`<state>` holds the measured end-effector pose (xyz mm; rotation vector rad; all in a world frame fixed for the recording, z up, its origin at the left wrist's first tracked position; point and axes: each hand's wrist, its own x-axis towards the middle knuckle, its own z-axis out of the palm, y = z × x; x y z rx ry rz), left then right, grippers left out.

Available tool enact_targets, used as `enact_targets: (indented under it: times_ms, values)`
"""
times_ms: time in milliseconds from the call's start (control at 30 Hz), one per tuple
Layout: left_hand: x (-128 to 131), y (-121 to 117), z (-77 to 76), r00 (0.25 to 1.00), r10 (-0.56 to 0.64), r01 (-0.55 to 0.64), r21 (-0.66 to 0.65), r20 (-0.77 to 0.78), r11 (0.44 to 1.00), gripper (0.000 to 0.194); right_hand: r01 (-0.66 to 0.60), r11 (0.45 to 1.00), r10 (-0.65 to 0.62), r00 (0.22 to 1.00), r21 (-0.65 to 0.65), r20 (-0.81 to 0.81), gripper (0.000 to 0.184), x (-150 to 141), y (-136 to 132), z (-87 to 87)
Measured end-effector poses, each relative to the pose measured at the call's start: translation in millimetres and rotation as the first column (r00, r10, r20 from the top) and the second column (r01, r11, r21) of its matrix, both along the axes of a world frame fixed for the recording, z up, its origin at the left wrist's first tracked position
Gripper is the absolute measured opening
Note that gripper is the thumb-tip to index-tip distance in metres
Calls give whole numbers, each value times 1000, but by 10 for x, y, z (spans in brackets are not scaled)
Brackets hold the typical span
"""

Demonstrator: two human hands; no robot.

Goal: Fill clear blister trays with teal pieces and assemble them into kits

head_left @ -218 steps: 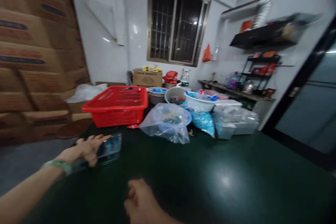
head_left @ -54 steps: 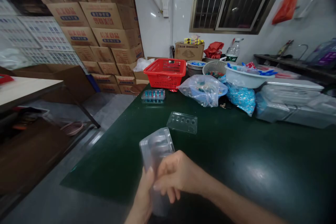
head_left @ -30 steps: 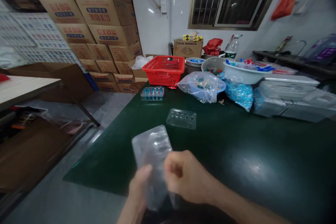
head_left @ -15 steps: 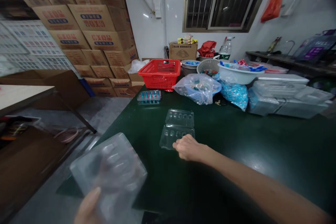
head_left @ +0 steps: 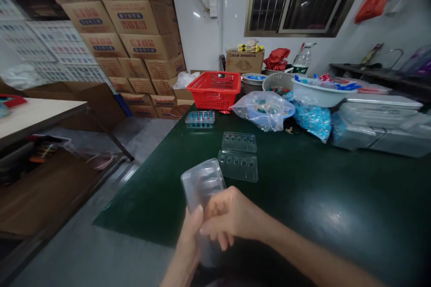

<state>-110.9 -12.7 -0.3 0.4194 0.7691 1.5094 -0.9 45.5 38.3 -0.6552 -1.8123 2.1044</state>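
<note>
My left hand grips a stack of clear plastic blister trays from below, holding it upright over the near edge of the dark green table. My right hand pinches the stack's top tray, fingers curled against it. Two empty clear trays lie flat side by side just beyond the hands. Farther back sits a filled tray with blue and red pieces.
A red basket, a clear bag of parts, a blue bag, a white basin and grey tray stacks line the table's far side. Cardboard boxes are stacked at left beside a light table.
My right hand laid a second empty tray down next to the first, then came back to the stack. My left hand brought the stack back to the middle.
</note>
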Motion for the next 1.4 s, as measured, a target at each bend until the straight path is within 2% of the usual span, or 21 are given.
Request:
enact_targets:
  times_ms: [67, 167, 367, 567, 733, 900, 1267, 1400]
  values:
    - [1, -19, 18, 998, -56, 58, 47, -30, 997, 37, -30, 997, 27, 999, -77, -39, 29, 6, 33, -31]
    - [-3, -31, 47, 996, -86, 87, 49, -34, 995, 40, -46, 993, 40, 997, -110, -62, 28, 18, 58, -47]
    - [14, -42, 77, 996, -83, 83, -13, -16, 996, 45, -60, 994, 54, 996, -91, -67, 24, 18, 34, -28]
    - [22, -26, 54, 994, -109, 109, -28, 18, 994, 48, 17, 1000, -18, 1000, -25, -20, 25, 48, -6, -5]
    - [22, 14, -19, 991, -133, 133, -39, -8, 990, 53, 14, 996, -18, 999, -84, -40, 30, 60, 22, -48]
    - [28, 23, -12, 988, -155, 154, -18, -22, 988, 48, -3, 992, -4, 998, -124, -58, 30, 66, 62, -105]
    - [55, 56, -45, 989, -148, 147, -52, -1, 988, 52, -20, 996, 12, 996, -87, -83, 23, 95, 89, -88]
    - [96, 72, 21, 992, -119, 114, -106, -39, 988, 52, 32, 999, -32, 999, 19, -10, 21, 93, 39, -50]
